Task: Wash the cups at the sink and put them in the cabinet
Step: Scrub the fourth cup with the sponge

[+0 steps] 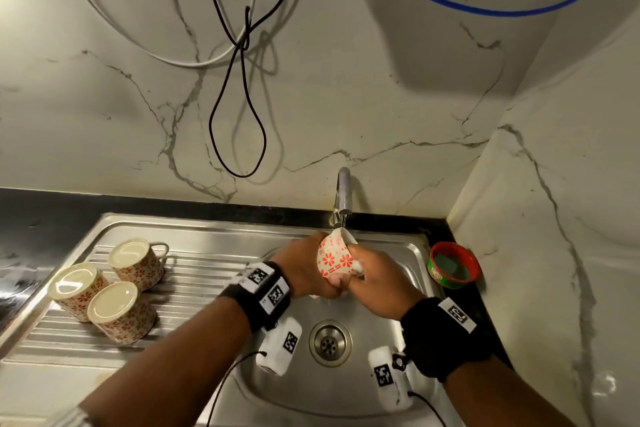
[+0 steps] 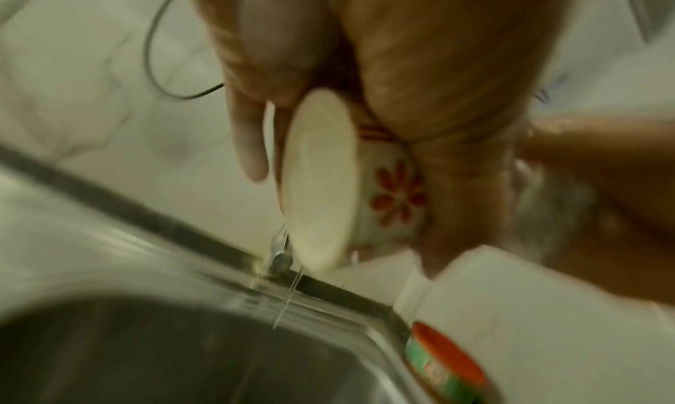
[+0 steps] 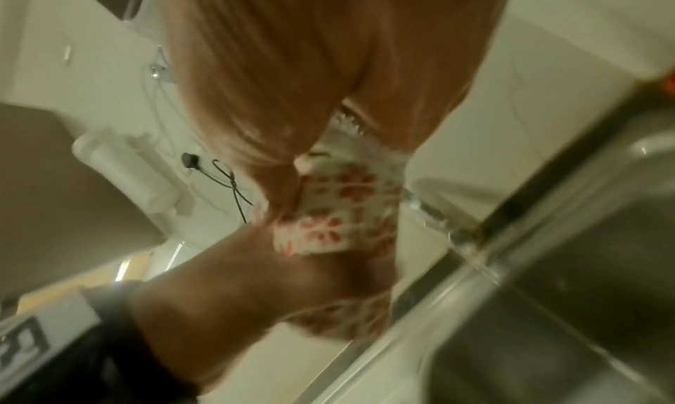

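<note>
A white cup with red flowers [image 1: 334, 255] is held tilted over the sink basin [image 1: 301, 388], just under the steel tap [image 1: 343, 192]. My left hand [image 1: 306, 269] grips it from the left, fingers curled round its body. My right hand [image 1: 372, 279] grips it from the right. In the left wrist view the cup [image 2: 387, 196] shows its pale base, with a thin stream of water [image 2: 288, 295] falling past it. The right wrist view shows the cup [image 3: 343, 208] between both hands. Three more flowered cups [image 1: 119, 288] stand upside down on the drainboard at left.
A red and green tub with a scrub pad [image 1: 453, 269] sits on the black counter right of the sink. The drain [image 1: 329, 342] lies below my hands. Cables [image 1: 242, 97] and a blue hose [image 1: 485, 7] hang on the marble wall.
</note>
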